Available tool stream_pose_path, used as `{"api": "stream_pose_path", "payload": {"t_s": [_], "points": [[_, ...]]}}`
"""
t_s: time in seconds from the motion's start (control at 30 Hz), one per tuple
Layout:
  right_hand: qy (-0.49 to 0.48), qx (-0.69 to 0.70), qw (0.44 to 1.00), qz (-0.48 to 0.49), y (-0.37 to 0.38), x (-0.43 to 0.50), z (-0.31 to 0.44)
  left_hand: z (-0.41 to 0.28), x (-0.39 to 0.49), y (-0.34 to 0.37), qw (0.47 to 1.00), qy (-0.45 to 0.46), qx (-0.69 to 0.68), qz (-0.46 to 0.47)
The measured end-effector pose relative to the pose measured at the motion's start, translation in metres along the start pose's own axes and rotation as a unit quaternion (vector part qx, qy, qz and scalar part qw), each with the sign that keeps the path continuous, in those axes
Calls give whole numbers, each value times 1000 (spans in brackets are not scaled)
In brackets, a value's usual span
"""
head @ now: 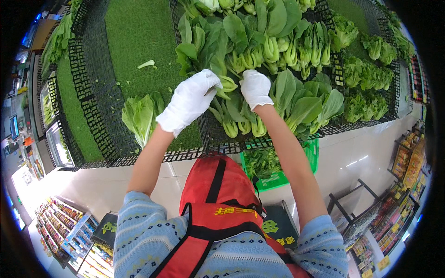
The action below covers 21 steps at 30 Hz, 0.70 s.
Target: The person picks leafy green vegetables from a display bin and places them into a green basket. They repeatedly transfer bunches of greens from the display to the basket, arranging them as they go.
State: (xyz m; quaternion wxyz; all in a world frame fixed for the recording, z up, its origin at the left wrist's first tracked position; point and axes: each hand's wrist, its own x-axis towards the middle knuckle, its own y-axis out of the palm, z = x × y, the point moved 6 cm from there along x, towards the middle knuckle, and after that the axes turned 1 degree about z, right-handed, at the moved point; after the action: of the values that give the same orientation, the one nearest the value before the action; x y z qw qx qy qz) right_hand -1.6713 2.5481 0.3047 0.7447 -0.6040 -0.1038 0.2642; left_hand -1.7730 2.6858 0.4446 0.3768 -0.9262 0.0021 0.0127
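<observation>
Both of my hands wear white knit gloves over a display of bok choy. Between the fingers of my left hand [193, 99] is the pale stem end of a bok choy [227, 84], its leaves pointing away from me. Just to the right, my right hand [256, 87] has curled fingers among the greens; what they hold, if anything, is hidden. Below the hands, more bok choy [230, 128] lie stems toward me in a black plastic crate section. Larger leafy heads [300, 107] sit right of my right wrist. Behind, rows of bok choy [271, 50] fill the crate.
A leafy cabbage [139, 116] rests on green artificial turf [139, 41] at left, with a loose stem piece [146, 64] beyond. Black lattice dividers [91, 114] separate sections. Lettuce heads [368, 74] stand at right. A green basket of greens [266, 163] is below the display edge.
</observation>
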Motion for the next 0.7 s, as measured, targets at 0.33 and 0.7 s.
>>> {"api": "stream_pose_path", "payload": {"t_s": [0.33,0.7], "points": [[5,194,964,-182,-128,-56,-16,-15,-68,32,980,16,-36,197],[-35,270,962,19,-55,-34,-15,43,-83,113,973,9,127,190]]}}
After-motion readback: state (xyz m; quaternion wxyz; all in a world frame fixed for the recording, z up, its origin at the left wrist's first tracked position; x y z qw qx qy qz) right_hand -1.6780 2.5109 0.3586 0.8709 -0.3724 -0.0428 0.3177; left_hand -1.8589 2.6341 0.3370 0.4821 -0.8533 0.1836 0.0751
